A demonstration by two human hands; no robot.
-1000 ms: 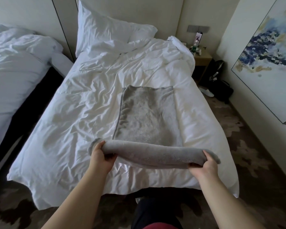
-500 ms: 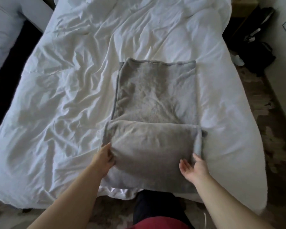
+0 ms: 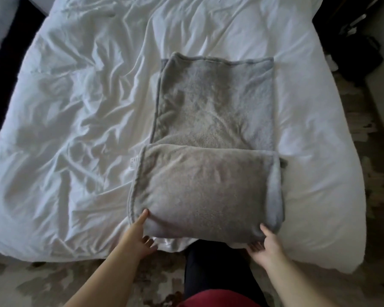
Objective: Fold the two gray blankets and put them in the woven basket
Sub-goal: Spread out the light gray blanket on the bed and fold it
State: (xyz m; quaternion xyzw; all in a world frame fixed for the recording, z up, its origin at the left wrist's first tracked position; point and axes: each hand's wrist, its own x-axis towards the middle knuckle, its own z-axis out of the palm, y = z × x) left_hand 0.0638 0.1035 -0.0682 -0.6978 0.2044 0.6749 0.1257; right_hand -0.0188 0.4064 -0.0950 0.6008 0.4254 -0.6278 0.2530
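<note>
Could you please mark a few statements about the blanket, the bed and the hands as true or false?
1. The gray blanket lies on the white bed. True.
2. Its near part is folded over onto the rest. True.
3. Both hands are at its far edge. False: the left hand and the right hand touch its near corners.
4. The blanket sits in a woven basket. False: it lies spread on the bed.

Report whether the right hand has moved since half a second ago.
Yes. The right hand has slid back toward the person, from the gray blanket's right side to its near corner.
</note>
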